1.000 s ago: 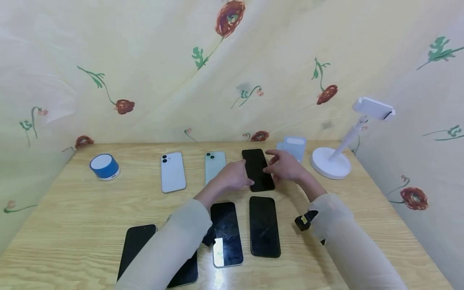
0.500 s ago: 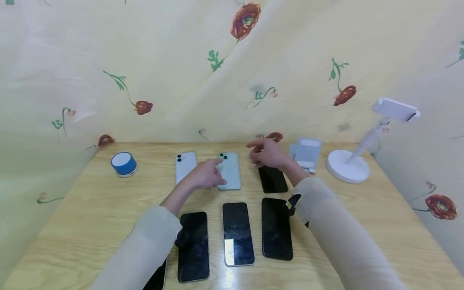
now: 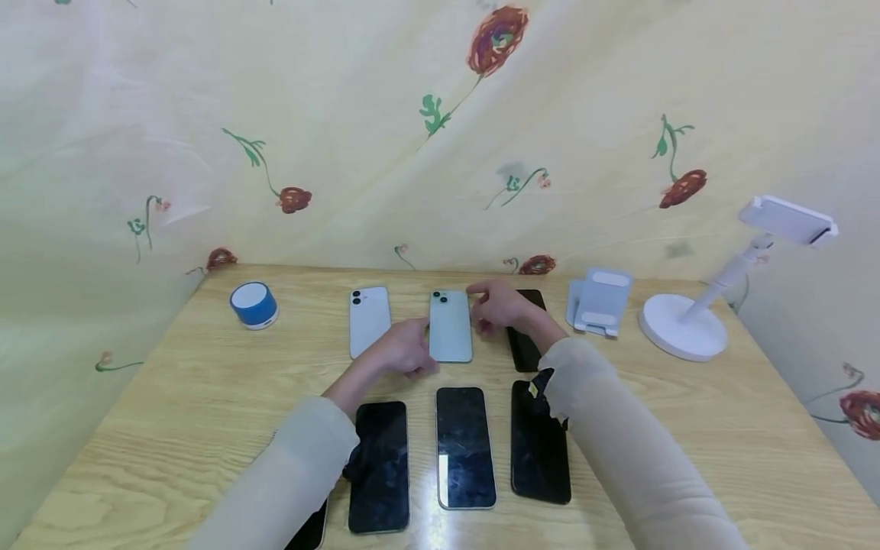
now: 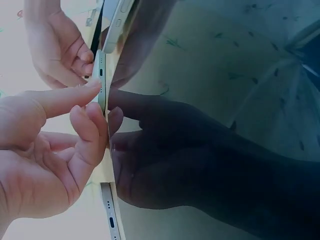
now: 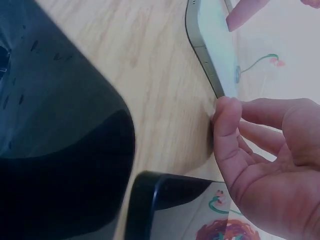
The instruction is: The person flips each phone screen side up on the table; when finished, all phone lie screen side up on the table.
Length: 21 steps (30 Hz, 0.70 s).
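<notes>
A pale green phone (image 3: 450, 327) lies back-up at the far middle of the wooden table, between both hands. My left hand (image 3: 406, 347) is at its left side; in the left wrist view, one extended digit (image 4: 75, 97) reaches over the phone's port end (image 4: 101, 72) while the other fingers bend beside it. My right hand (image 3: 500, 307) is on the other side, index finger stretched toward the upper right corner. In the right wrist view, its thumb and fingertips (image 5: 228, 112) meet right at the phone's side edge (image 5: 212, 70). Neither hand lifts the phone.
Left of it lies a white phone (image 3: 369, 321); right, a black phone (image 3: 525, 355) partly under the right hand. Dark-screened phones (image 3: 467, 447) line the front. A blue speaker-like cylinder (image 3: 254, 304), a folding phone stand (image 3: 601, 302) and a round-based stand (image 3: 684, 328) stand around.
Both hands left the far black phone and moved left to the pale green phone. The right hand came down from above to its right side. The head view swung left.
</notes>
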Available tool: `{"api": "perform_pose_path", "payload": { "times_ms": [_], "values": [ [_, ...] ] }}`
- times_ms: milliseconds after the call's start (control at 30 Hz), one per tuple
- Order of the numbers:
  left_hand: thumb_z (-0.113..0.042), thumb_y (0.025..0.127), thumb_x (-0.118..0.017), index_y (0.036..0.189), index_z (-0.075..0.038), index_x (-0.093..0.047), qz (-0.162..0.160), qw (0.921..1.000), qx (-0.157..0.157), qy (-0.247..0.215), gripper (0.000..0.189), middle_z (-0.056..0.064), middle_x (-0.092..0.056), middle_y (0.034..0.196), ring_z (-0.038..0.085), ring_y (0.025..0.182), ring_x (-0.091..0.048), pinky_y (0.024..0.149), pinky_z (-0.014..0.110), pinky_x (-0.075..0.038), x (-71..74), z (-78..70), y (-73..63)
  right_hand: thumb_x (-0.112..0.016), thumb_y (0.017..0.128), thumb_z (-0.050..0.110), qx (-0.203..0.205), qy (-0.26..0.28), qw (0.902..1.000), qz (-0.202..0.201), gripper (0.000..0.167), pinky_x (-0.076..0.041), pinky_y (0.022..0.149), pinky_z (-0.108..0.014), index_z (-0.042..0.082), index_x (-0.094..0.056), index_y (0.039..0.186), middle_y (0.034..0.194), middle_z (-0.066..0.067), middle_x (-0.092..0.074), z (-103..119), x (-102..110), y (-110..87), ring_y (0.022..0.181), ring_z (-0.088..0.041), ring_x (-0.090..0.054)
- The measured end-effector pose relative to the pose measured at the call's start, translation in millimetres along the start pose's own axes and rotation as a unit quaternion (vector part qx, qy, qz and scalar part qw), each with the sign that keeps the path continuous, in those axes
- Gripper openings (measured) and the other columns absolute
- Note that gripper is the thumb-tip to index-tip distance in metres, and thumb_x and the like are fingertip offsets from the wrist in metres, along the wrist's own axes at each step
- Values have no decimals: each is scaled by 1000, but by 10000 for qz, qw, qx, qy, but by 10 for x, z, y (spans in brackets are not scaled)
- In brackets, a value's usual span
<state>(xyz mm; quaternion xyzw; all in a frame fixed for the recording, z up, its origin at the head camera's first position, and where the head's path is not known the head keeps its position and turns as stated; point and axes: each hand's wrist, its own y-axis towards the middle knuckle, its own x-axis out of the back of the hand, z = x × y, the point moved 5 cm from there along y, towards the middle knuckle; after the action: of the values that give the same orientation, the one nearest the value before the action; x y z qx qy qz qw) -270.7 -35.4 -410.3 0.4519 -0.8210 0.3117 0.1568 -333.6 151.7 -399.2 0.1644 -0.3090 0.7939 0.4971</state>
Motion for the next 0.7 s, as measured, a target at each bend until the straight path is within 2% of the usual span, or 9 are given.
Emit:
{"api": "perform_pose_path", "payload": {
  "times_ms": [267,400,533,700],
  "values": [
    [0,91,-80,168,-1,-18,-120,9998,-63,172,99,2,-58,59,14,47,-50,47,24,-41,-25,14,34,-51,102,-1,-189,-74,9998,84,59,-58,63,-28,0,-41,160,86,-11,-65,-27,-4,44,67,-17,-63],
    [-1,90,-81,169,-3,-17,-235,9995,10,224,101,3,-61,60,14,48,-53,47,23,-41,-9,10,46,-48,102,-1,-280,10,9996,35,57,-57,60,-27,0,-42,159,75,-7,-64,-9,13,71,62,-16,-61],
    [-2,90,-82,168,-3,-19,-312,9991,34,302,101,4,-62,61,14,49,-54,47,23,-42,6,0,59,-47,105,1,-423,239,9988,-26,52,-55,60,-26,2,-45,157,74,-5,-62,-17,29,100,60,-15,-60],
    [-4,89,-84,168,-4,-24,-361,9987,78,337,99,4,-62,62,14,50,-57,47,22,-44,18,7,65,-46,107,2,-504,708,9962,13,51,-53,61,-26,1,-43,158,80,-7,-62,-54,26,118,64,-16,-59]
  ]
}}
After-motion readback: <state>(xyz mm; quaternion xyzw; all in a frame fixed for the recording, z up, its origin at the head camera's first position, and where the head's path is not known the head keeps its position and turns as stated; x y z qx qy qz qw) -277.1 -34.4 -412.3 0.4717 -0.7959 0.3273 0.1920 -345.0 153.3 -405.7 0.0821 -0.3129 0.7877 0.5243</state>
